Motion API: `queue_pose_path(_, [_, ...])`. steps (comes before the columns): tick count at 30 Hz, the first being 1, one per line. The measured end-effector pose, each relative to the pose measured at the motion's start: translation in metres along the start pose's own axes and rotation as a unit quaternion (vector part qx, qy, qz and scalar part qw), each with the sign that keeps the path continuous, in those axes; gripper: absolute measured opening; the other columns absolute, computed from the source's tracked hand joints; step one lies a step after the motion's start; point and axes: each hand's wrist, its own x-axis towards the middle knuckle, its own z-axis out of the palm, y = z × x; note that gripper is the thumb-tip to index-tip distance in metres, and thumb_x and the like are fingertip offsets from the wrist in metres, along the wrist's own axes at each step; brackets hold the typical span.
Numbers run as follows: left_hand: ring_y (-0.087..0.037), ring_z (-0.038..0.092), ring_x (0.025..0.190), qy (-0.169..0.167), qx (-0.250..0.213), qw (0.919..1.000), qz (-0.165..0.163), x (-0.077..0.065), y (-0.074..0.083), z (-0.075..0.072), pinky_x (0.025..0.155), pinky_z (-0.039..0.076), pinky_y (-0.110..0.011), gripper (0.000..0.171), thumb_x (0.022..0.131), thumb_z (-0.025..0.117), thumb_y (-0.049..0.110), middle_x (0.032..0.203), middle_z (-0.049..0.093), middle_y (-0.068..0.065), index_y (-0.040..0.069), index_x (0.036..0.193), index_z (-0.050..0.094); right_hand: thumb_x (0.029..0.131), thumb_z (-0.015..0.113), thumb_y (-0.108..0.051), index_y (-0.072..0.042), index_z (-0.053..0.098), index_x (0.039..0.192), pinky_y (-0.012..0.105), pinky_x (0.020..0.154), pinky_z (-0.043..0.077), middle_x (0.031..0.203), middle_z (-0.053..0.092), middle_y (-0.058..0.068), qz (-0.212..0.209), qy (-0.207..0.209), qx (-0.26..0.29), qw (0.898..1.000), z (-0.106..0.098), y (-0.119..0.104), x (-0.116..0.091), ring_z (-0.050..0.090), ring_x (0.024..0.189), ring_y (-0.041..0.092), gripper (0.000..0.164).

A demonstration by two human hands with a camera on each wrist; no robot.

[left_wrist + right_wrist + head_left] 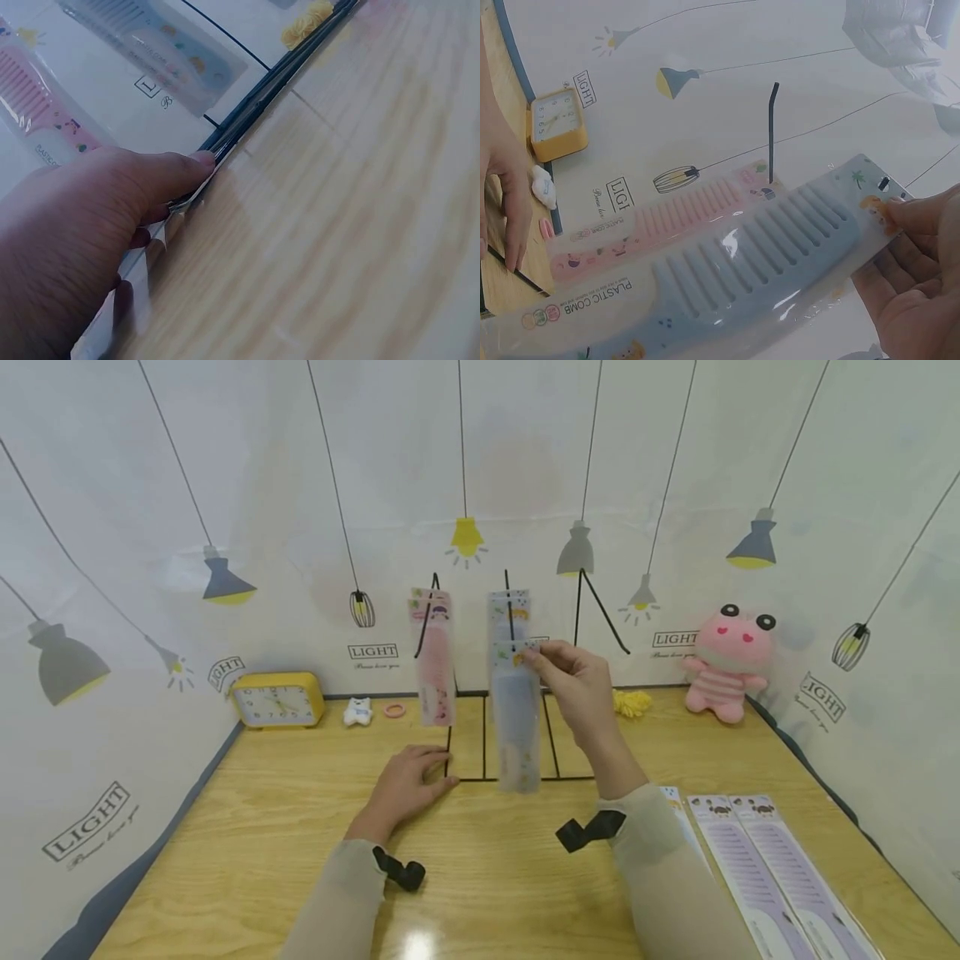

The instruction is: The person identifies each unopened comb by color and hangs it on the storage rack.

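Note:
My right hand (581, 689) pinches the top corner of a blue plastic comb (516, 718) in a clear package. It is held up at the middle hook of a black wire rack (483, 735); whether the hook passes through its hole I cannot tell. Behind it, another blue packaged comb (497, 610) hangs on that hook. Pink packaged combs (435, 668) hang on the left hook. Low at the rack's front left corner, my left hand (405, 787) grips the base wire, with the thumb on top in the left wrist view.
A bare third hook (603, 610) juts out at right. Purple packaged combs (731, 860) lie at the front right, beside a partly hidden blue package (678, 814). Along the back stand a yellow clock (277, 700), a small white figure (358, 712) and a pink plush toy (726, 677).

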Motion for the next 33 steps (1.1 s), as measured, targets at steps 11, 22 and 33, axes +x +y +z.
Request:
queue_pose_path(11, [-0.027, 0.05, 0.133, 0.006, 0.004, 1.0, 0.003, 0.0, -0.004, 0.0, 0.112, 0.037, -0.053, 0.055, 0.093, 0.067, 0.052, 0.142, 0.058, -0.002, 0.016, 0.136, 0.064, 0.094, 0.073, -0.038, -0.008, 0.076, 0.106, 0.033, 0.081, 0.058, 0.102, 0.074, 0.005, 0.029, 0.008, -0.046, 0.998, 0.003, 0.014, 0.029, 0.067, 0.096, 0.019, 0.032])
queue_pose_path(22, [-0.025, 0.046, 0.138, -0.012, -0.062, 0.9975, -0.031, 0.002, -0.005, 0.005, 0.117, 0.033, -0.046, 0.057, 0.092, 0.071, 0.047, 0.145, 0.055, -0.002, 0.015, 0.139, 0.062, 0.096, 0.07, -0.038, -0.011, 0.076, 0.107, 0.04, 0.08, 0.056, 0.102, 0.075, 0.003, 0.034, 0.016, -0.107, 0.994, 0.006, 0.023, 0.062, 0.066, 0.093, 0.016, 0.03])
queue_pose_path(33, [-0.029, 0.047, 0.136, -0.008, -0.06, 0.998, -0.02, 0.002, -0.005, 0.002, 0.117, 0.033, -0.049, 0.058, 0.091, 0.072, 0.044, 0.145, 0.056, -0.006, 0.013, 0.139, 0.061, 0.094, 0.072, -0.039, -0.011, 0.074, 0.113, 0.035, 0.084, 0.055, 0.106, 0.074, 0.003, 0.032, 0.022, -0.128, 0.991, -0.001, 0.029, 0.065, 0.067, 0.097, 0.015, 0.033])
